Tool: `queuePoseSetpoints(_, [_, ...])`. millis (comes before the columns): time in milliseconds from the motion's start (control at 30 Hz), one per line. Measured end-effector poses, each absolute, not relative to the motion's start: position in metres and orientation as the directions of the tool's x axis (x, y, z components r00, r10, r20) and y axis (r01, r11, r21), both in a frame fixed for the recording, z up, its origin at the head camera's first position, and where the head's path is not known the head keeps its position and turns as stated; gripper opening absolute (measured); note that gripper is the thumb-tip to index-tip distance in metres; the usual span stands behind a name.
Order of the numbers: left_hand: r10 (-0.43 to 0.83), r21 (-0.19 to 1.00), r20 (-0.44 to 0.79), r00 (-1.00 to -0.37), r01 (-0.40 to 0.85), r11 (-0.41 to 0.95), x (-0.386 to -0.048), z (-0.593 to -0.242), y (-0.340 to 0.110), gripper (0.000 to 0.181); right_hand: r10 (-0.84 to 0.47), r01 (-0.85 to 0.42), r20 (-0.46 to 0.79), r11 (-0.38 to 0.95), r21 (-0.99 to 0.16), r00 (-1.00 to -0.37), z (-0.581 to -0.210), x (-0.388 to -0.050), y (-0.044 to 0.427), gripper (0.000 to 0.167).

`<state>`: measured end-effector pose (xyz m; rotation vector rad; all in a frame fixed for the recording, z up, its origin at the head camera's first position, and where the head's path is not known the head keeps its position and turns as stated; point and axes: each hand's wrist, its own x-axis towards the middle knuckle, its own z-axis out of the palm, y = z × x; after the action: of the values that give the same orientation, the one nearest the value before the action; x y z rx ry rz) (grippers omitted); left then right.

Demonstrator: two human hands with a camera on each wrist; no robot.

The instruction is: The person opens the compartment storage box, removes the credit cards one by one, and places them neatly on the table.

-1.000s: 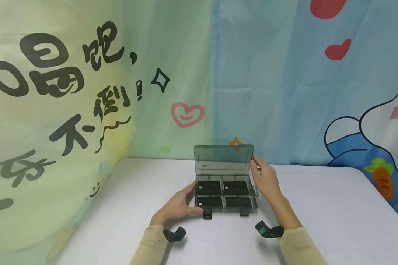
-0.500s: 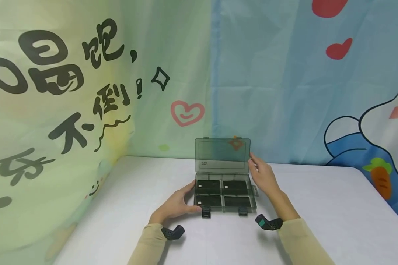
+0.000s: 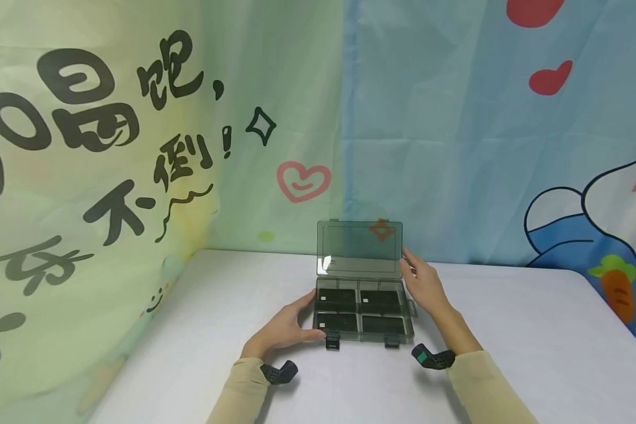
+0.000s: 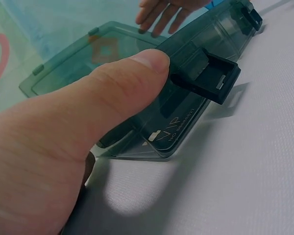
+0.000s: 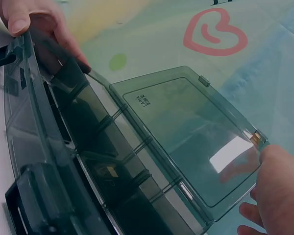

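Note:
A translucent dark-green plastic storage box stands on the table with its hinged lid raised upright. Black cards lie in its divided compartments; one card shows "VIP" lettering in the left wrist view. My left hand grips the box's left side, with the thumb at the front corner near a black latch and the fingers around the back. At the lid's right edge, my right hand has loosely spread fingers; its thumb appears beside the lid corner in the right wrist view. Whether it touches is unclear.
The white table extends around the box. Behind it hangs a printed curtain, close to the raised lid. Black wrist devices sit on both forearms.
The lid has swung a little farther back to upright, the right hand staying at its right edge. The left hand keeps its grip on the box. The view has shifted slightly.

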<state>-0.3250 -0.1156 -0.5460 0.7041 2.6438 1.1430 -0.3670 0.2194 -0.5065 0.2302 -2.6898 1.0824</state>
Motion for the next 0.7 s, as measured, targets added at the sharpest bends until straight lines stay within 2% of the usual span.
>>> queuePoseSetpoints(333, [0.487,0.724,0.015,-0.873,0.345,0.597,-0.325,-0.549,-0.115,0.107,-0.097,-0.219,0.218,0.722,-0.656,-0.971,-0.509,-0.371,0.229,0.054])
queuePoseSetpoints(700, [0.487,0.722,0.022,-0.873,0.351,0.597,-0.327,-0.548,-0.116,0.107,-0.132,-0.271,0.256,0.715,-0.644,-0.958,-0.512,-0.354,0.233,0.052])
